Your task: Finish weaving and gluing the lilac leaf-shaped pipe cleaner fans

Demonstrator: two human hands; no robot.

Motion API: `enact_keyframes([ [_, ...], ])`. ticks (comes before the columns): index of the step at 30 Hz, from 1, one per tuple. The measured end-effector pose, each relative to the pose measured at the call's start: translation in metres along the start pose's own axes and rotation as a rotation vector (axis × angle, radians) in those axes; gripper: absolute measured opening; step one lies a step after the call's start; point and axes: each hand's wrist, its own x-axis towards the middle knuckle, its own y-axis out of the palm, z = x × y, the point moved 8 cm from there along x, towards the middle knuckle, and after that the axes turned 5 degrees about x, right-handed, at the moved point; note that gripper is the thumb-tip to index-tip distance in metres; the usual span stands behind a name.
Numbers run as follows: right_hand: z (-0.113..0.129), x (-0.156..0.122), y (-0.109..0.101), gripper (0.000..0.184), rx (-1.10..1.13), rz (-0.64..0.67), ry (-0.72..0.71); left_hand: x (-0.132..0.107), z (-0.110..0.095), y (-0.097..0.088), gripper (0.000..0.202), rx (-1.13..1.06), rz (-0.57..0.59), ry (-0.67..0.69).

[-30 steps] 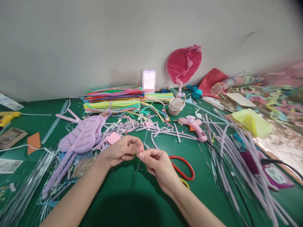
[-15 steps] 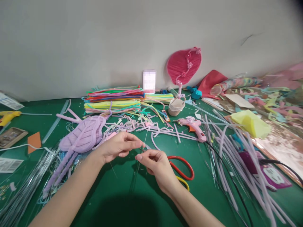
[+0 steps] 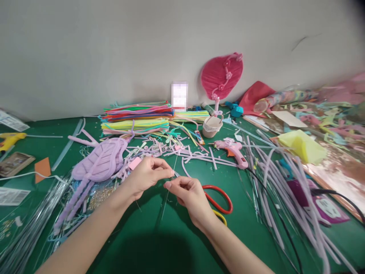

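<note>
Near the middle of the table, my left hand (image 3: 152,174) pinches a thin, straight wire (image 3: 164,205) between thumb and forefinger. Just below and to the right, my right hand (image 3: 189,196) is closed in a pinch close to the same wire; something small and dark shows between the fingertips, too small to name. The wire slants up past the fingers and down over the green tabletop. Under my right hand lie scissors with a red handle (image 3: 229,201) and a yellow one, their blades mostly hidden. A lilac pipe-cleaner leaf shape (image 3: 99,160) rests left of my left hand.
Bundled coloured pipe cleaners (image 3: 137,114) lie at the back beside a small pot (image 3: 211,127) with a pink fan shape (image 3: 221,78). On the right are a pink glue gun (image 3: 232,148), its black cord and loose lilac strips (image 3: 268,205). Silvery wires (image 3: 42,217) spread at left.
My fingers have shifted very slightly along the wire, with both hands keeping their pinch. The whole view has tilted a little; the things on the table lie as before.
</note>
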Motion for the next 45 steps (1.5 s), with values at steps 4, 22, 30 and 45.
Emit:
enact_keyframes([
  [4,0.001,0.001,-0.001,0.031,0.007,-0.003,-0.008,0.001,0.012,0.002,0.044,-0.066,0.190,-0.060],
  [22,0.000,0.003,-0.002,0.035,0.003,-0.038,0.013,0.004,0.004,0.003,0.031,0.051,-0.005,0.016],
  [30,0.002,0.011,-0.010,0.035,0.002,-0.042,-0.005,0.009,-0.009,0.000,0.032,0.187,-0.065,0.133],
  [45,-0.001,0.013,-0.013,0.034,-0.008,-0.011,-0.021,-0.001,-0.017,-0.003,0.026,0.396,-0.125,0.234],
])
